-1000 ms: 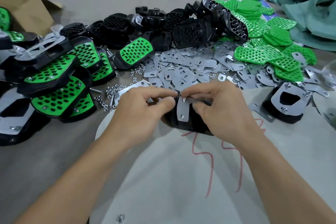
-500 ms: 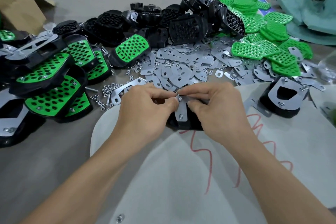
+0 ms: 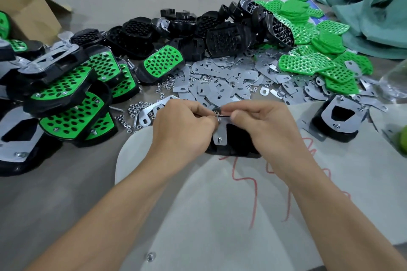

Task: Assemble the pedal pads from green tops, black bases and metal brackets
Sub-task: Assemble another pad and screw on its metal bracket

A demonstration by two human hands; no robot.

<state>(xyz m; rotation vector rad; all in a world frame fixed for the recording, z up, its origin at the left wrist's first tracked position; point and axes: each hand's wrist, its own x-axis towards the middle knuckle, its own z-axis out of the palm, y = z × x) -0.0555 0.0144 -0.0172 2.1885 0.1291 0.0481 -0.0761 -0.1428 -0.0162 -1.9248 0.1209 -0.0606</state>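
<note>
A black pedal base [image 3: 236,138] lies upside down on a white sheet in the middle of the table, with a metal bracket [image 3: 221,133] on top and two screw ends poking through it. My left hand [image 3: 182,130] pinches something small at the bracket's upper screw; a nut cannot be made out. My right hand [image 3: 266,130] curls over the base's right side and holds the bracket's top edge. Loose brackets [image 3: 222,86], black bases [image 3: 226,37] and green tops [image 3: 308,59] lie in heaps beyond my hands.
Finished green-and-black pads [image 3: 66,99] are stacked at the left. Small nuts [image 3: 136,110] are scattered left of my hands. Another upturned base with a bracket [image 3: 339,119] sits at the right. A cardboard box [image 3: 28,15] stands at the far left.
Both hands stay on the same base and bracket; my fingertips have shifted slightly at the upper screw. The view has tilted a little.
</note>
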